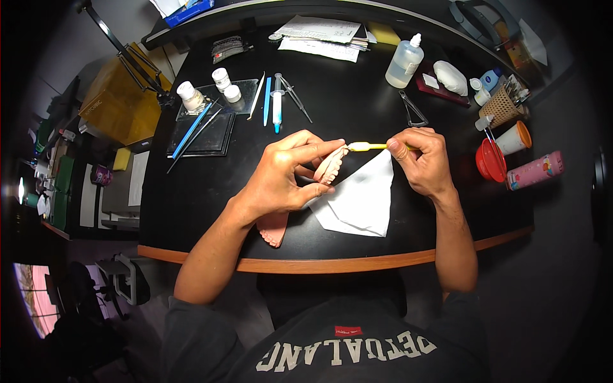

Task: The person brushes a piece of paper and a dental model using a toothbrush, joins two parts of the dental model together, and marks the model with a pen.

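My left hand (287, 172) grips a pink denture (331, 167) with white teeth, held above the black table (357, 108). In my right hand (424, 159) is a thin yellow-handled tool (365, 146), and its tip touches the denture's edge. Under both hands lies a folded white tissue (364, 201). A second pink denture (273, 230) rests on the table below my left wrist, partly hidden by the forearm.
Glass slabs (204, 131) with small white jars (222, 80), blue and metal instruments (276, 105), a clear liquid bottle (404, 62), papers (322, 38), a red bowl (490, 161), an orange-rimmed cup (514, 137), a wicker basket (501, 105) and a pink tube (535, 170) ring the table.
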The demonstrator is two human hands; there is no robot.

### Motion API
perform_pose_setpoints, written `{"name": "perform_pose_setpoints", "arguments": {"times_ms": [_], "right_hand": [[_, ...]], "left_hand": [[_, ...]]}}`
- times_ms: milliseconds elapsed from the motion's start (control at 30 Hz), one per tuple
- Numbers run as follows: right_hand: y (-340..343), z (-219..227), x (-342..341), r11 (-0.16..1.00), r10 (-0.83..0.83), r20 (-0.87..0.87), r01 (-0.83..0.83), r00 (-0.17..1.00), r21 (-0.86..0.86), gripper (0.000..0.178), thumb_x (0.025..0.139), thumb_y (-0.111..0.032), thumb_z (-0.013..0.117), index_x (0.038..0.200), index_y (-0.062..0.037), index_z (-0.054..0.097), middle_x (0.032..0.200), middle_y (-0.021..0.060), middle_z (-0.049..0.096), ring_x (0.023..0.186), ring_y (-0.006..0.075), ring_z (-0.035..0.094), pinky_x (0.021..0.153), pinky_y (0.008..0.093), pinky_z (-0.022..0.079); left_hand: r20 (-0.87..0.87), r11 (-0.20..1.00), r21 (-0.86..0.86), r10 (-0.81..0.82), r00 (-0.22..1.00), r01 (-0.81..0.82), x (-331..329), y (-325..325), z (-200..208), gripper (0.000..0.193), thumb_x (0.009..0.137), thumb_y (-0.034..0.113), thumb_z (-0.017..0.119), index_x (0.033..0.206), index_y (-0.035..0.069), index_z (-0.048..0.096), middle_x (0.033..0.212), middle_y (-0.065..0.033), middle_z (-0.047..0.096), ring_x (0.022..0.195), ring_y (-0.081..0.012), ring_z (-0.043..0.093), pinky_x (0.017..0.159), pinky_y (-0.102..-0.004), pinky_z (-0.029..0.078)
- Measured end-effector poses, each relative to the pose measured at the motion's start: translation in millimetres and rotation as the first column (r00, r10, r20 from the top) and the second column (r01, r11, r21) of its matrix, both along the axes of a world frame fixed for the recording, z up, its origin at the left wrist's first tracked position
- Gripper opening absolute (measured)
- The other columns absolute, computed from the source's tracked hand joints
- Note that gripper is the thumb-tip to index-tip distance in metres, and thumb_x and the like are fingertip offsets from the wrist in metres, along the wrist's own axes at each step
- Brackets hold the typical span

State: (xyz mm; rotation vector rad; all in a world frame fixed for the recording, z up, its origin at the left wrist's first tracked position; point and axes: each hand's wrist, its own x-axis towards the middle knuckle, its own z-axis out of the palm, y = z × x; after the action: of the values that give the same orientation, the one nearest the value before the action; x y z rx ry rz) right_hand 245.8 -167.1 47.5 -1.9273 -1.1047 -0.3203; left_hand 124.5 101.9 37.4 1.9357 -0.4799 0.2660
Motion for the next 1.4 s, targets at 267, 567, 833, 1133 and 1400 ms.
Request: {"name": "perform_pose_setpoints", "arguments": {"times_ms": [267,567,833,1133,1400], "right_hand": [[1.7,-3.5,-1.8,0.998,-0.055,0.017,0.055,0.998,-0.043,0.03,0.098,-0.023,0.081,0.079,0.0003,0.076,0.055,0.0025,0.051,0.049,0.0126,0.043,0.05,0.0345,0.032],[2.3,-2.5,-5.6,0.993,-0.036,-0.05,0.03,0.998,-0.114,0.03,0.1,-0.023,0.078,0.081,0.0003,0.074,0.062,0.0043,0.06,0.052,0.0141,0.045,0.054,0.0343,0.034],[4.0,-2.1,-6.4,0.992,-0.026,-0.027,0.023,0.999,-0.126,0.03,0.099,-0.024,0.079,0.081,0.0,0.075,0.063,0.0043,0.062,0.053,0.0141,0.047,0.056,0.0345,0.036],[-3.9,-3.8,-3.2,0.993,-0.011,0.045,0.016,0.999,-0.119,0.027,0.094,-0.027,0.082,0.084,-0.0026,0.079,0.066,0.0111,0.068,0.057,0.0259,0.065,0.056,0.0405,0.049],[-6.3,-0.6,-10.7,0.987,0.07,-0.16,-0.092,0.985,-0.133,0.021,0.096,-0.015,0.075,0.112,-0.0007,0.081,0.088,0.0135,0.071,0.074,0.023,0.066,0.065,0.0375,0.051]], "left_hand": [[0.041,0.979,0.078,0.184,0.982,-0.186,2.2,1.5,-0.5,0.074,0.068,-0.003,0.095,0.138,0.0,0.07,0.106,-0.0072,0.068,0.091,-0.014,0.074,0.081,-0.0292,0.07],[0.028,0.971,0.064,0.227,0.973,-0.228,2.6,0.4,4.3,0.072,0.068,-0.004,0.094,0.135,-0.002,0.07,0.107,-0.0066,0.067,0.095,-0.013,0.073,0.081,-0.0291,0.07],[0.034,0.98,0.03,0.197,0.98,-0.198,3.6,1.3,3.2,0.072,0.069,-0.008,0.092,0.137,-0.001,0.069,0.114,-0.0084,0.068,0.099,-0.0143,0.074,0.085,-0.031,0.07],[0.017,0.983,0.036,0.181,0.983,-0.182,7.0,-3.4,4.9,0.072,0.07,-0.009,0.09,0.138,0.001,0.069,0.123,-0.0094,0.069,0.11,-0.0184,0.071,0.089,-0.0333,0.068],[0.09,0.974,0.05,0.216,0.972,-0.221,9.7,3.7,-3.5,0.07,0.073,-0.017,0.084,0.14,-0.004,0.067,0.115,-0.0082,0.062,0.101,-0.0148,0.07,0.086,-0.0291,0.068]]}}
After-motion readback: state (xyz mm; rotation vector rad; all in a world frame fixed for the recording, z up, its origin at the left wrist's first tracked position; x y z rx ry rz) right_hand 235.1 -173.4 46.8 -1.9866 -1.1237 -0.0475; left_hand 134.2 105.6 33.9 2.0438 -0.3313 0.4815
